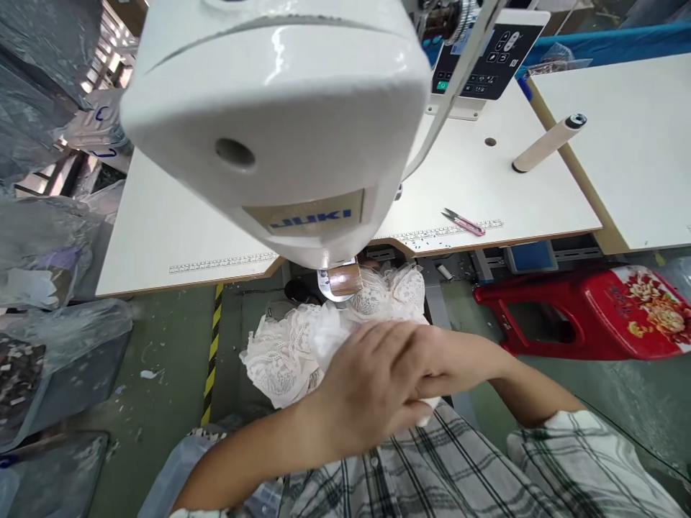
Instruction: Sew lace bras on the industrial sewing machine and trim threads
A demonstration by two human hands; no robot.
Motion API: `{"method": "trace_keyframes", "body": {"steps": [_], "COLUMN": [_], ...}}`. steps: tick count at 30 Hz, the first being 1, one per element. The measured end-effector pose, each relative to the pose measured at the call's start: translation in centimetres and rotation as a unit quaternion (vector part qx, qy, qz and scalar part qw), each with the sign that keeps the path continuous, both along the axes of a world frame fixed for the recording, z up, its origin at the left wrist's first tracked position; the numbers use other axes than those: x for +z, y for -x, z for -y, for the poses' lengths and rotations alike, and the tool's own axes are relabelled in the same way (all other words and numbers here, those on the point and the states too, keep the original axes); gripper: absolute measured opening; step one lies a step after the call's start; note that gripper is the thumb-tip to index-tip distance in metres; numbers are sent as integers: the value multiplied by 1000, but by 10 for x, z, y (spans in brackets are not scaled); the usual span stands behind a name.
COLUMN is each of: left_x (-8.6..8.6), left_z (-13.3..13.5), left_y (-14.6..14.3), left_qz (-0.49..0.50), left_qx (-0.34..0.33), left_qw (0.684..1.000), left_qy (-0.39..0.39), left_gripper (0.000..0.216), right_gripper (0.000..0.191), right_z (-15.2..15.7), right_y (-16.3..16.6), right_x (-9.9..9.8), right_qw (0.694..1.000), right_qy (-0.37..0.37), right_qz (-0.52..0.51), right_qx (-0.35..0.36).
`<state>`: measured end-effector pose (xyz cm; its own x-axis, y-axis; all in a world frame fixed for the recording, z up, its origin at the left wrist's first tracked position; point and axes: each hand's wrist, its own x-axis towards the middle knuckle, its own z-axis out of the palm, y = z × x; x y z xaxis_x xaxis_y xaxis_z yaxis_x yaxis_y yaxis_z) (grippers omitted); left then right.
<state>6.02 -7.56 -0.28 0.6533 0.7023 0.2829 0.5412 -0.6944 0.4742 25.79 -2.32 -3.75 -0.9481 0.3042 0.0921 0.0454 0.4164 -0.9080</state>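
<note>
A white lace bra (281, 356) with two cups lies bunched just below the head of the sewing machine (281, 108). Its far cup (407, 288) sits beside the machine's metal bed end (340, 280). My left hand (372, 381) reaches across from the left, fingers curled, slightly smeared by motion. Partly behind it, my right hand (453, 356) comes in from the right, also with bent fingers. Both are closed on the bra's near edge, and white cloth shows above and below them. The fingertips are hidden.
Pink-handled thread snips (464, 222) lie on the white tabletop (540, 194), near a beige roller (548, 144). A control panel (489, 57) stands behind. On the right is a red stool (572, 313); plastic bags and bins (48, 388) fill the left side.
</note>
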Motion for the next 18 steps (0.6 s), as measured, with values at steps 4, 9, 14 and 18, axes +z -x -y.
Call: {"method": "trace_keyframes", "body": {"steps": [4, 9, 14, 18], "left_x": [-5, 3, 5, 1], "left_z": [-12, -40, -65, -77], "left_y": [26, 56, 62, 63], "left_qz": [-116, 40, 70, 50], "left_qx": [102, 239, 380, 423], "left_qw": [959, 927, 881, 857], "left_qy": [239, 287, 272, 289], "left_gripper": [29, 26, 23, 42], "right_gripper": [27, 24, 27, 31], "right_z": [-5, -34, -63, -77], "right_y": [8, 17, 32, 38], "right_x": [20, 18, 13, 9], "right_qw": [991, 970, 954, 946], "right_qy": [-14, -83, -18, 33], "right_qz": [76, 68, 96, 110], "right_qx": [-109, -220, -282, -302]}}
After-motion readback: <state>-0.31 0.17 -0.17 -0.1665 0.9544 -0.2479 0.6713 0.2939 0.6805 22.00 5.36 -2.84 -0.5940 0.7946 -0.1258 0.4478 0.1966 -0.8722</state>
